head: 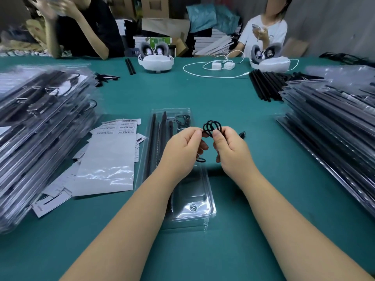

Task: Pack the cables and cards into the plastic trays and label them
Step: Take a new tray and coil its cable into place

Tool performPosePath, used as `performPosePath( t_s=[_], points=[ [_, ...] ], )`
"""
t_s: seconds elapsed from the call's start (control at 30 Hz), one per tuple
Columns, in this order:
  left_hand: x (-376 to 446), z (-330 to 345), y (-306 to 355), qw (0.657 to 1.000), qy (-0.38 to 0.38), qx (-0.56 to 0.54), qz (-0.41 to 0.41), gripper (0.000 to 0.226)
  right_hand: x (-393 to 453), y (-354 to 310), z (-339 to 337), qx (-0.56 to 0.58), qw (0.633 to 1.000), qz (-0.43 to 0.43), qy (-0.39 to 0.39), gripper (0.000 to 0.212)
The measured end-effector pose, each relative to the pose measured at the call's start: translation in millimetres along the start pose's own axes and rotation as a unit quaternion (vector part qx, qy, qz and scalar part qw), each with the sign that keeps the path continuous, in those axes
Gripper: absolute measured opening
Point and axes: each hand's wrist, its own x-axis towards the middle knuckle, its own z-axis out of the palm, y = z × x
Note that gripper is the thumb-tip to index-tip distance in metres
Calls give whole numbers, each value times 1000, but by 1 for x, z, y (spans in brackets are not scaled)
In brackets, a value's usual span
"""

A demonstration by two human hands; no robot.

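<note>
- A thin black cable [211, 126], coiled into several small loops, is held up above the green table [203, 94], between the two hands and just right of the far half of the tray.
- The coil is pinched on its left side by the fingertips of the left hand [182, 148] and on its right side by the thumb and fingers of the right hand [230, 147]; both hands are closed on it and are close together.
- A loose loop of the same cable is seen hanging below the left hand.
- A clear plastic tray [194, 207] lies lengthwise under the forearms; long black rods [151, 147] are seated in its left channels, and its near end is bare.
- A small black connector [242, 134] lies on the table just right of the right hand.
- White barcode labels [119, 128] and a glossy backing sheet [105, 169] lie left of the tray.
- Stacks of packed trays [36, 122] are piled at the left edge, and a second pile [332, 116] at the right.
- Loose black rods [263, 86] lie far right, near two white headsets [155, 61].
</note>
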Motion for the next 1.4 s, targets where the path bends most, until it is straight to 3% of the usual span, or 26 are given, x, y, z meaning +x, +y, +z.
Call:
performPosePath(
  t_s=[0.1,0.3,0.43,0.6,0.83,1.07,1.23,1.33,1.4],
  points=[
    [-2,-3,3,999,12,15,31,20,1,-2,-3,15,1000,2,2,22],
    [-5,-8,6,978,-11,-197,-73,18,-5,-5,0,-11,999,-15,-46,18],
    [-3,-11,6,961,6,-256,-107,21,-7,-6,3,-24,994,2,-103,15],
    [-6,-13,7,962,-52,-254,-85,13,-8,-8,-2,23,994,3,-109,17],
    [-4,-15,5,962,-43,-265,-59,24,-11,-10,1,41,992,-1,-116,21],
    [-4,-13,5,966,-58,-252,-10,11,-11,-12,7,-2,996,-51,-68,16],
    [-8,0,3,991,-118,-68,20,28,-7,-16,8,-23,986,-106,-125,17],
    [-8,5,0,992,-77,-100,18,17,-7,-11,7,-87,982,-76,-149,10],
    [-4,4,-1,991,-37,-126,-11,31,-6,-6,5,-106,981,-56,-153,14]
  ],
)
